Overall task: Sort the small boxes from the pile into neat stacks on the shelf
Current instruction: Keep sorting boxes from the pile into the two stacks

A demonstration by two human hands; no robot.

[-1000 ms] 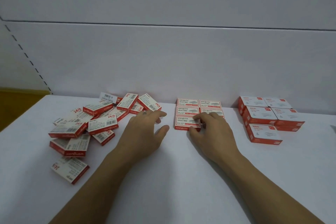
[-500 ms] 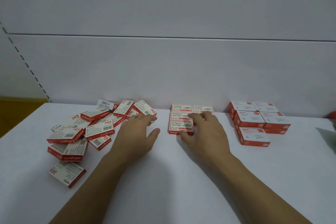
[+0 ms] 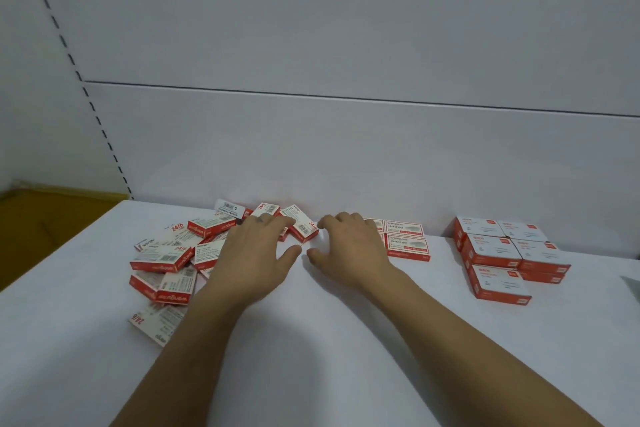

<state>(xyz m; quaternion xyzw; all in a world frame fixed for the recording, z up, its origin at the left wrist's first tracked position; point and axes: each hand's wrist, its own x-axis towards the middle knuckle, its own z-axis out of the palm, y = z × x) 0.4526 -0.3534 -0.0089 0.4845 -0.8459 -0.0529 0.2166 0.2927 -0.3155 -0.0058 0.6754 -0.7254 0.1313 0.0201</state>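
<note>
A jumbled pile of small red and white boxes lies at the left of the white shelf. My left hand lies flat over the pile's right side, fingers spread, tips on boxes near the back wall. My right hand hovers just right of it, fingers loosely bent and holding nothing, close to a tilted box at the pile's edge. A neat group of the same boxes lies behind my right hand, partly hidden by it.
A tidy stack of larger red and white boxes stands at the right. The white back panel rises right behind the boxes. At the far left the shelf ends at a yellow-brown surface. A dark object's corner shows at the right edge.
My right hand has left the neat group and moved left toward the pile. My left hand has slid further over the pile. The camera view has shifted left and tilted up.
</note>
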